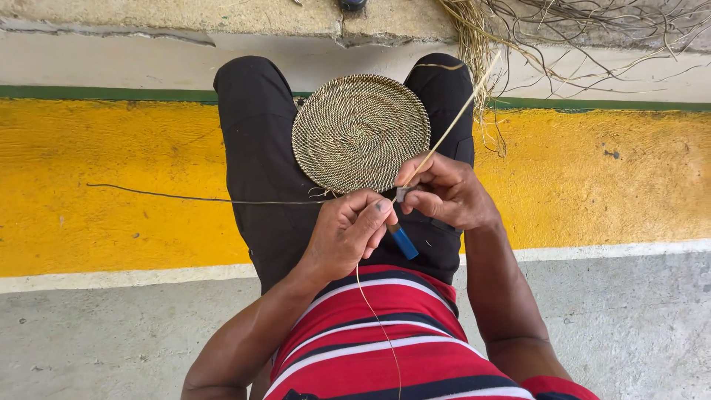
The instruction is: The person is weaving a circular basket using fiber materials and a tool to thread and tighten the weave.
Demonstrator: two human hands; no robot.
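A round coiled woven disc, tan with dark stitching, rests on my lap between my knees. My left hand is closed around a small knife with a blue handle, just below the disc's near edge. My right hand pinches a pale straw strip that runs up and to the right, pressed against the knife's blade near my left thumb. The strip's thin tail hangs down over my striped shirt. A long dark fibre trails left from the disc's edge.
I sit in black trousers over a yellow painted band on grey concrete. A heap of loose straw and dry fibres lies at the top right by a white kerb with a green stripe.
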